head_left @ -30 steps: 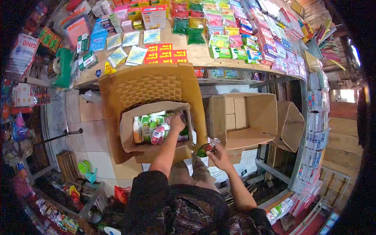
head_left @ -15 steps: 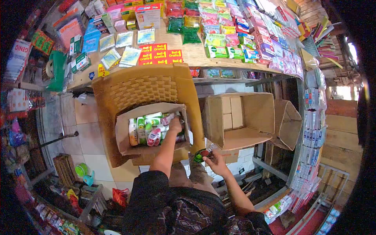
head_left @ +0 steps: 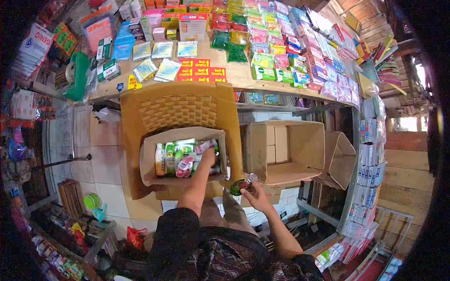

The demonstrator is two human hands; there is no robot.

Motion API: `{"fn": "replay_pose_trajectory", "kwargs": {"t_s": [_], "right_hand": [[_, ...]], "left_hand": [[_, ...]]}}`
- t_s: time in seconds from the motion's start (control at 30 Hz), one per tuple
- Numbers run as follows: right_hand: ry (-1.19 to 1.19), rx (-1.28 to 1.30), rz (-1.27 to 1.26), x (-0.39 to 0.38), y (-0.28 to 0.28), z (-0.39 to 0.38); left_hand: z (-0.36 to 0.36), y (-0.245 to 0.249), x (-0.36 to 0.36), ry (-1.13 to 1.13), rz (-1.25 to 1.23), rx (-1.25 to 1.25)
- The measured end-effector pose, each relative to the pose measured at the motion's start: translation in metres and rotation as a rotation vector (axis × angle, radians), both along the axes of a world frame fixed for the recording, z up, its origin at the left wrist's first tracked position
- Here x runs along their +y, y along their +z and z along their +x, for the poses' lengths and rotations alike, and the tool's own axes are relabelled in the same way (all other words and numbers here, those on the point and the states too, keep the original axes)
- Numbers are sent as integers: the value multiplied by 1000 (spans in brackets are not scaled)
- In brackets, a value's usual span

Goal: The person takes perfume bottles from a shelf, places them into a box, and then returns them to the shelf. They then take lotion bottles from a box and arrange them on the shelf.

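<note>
A cardboard box (head_left: 149, 169) stands on a brown woven-back chair (head_left: 178, 108) and holds several bottles and packets, among them a white bottle with a brown label (head_left: 160, 160) and a pink packet (head_left: 184, 167). My left hand (head_left: 209, 158) reaches into the right part of this box, over the items; its fingers are partly hidden among them. To the right of the box, my right hand (head_left: 254, 193) holds a dark green bottle (head_left: 239, 187) with a clear top, its fingers wrapped round it.
Two open cardboard boxes, a larger one (head_left: 300, 145) and a smaller one (head_left: 341, 159), stand right of the chair. Beyond, a wooden table (head_left: 164, 85) bears packets and soaps. Stacked goods (head_left: 370, 154) line the right side. A red bag (head_left: 136, 237) lies on the floor.
The view has shifted slightly, with the table and boxes lower and the goods further right in view. The green bottle is turned a little in my right hand. My left hand remains in the box.
</note>
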State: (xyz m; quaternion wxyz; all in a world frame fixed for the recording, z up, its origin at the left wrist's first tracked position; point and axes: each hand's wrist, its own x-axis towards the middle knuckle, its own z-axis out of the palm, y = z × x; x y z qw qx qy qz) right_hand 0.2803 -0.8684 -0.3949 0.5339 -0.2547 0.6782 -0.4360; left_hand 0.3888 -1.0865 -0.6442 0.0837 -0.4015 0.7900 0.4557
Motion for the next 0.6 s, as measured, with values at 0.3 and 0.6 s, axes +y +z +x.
{"fn": "replay_pose_trajectory", "kwargs": {"t_s": [0.3,0.6], "right_hand": [[-52,-50,-68,-6,3,-10],[-221,-461,-106,-23,-21,-38]], "left_hand": [[54,56,-16,248,28,324],[98,286,-6,284,44,431]]}}
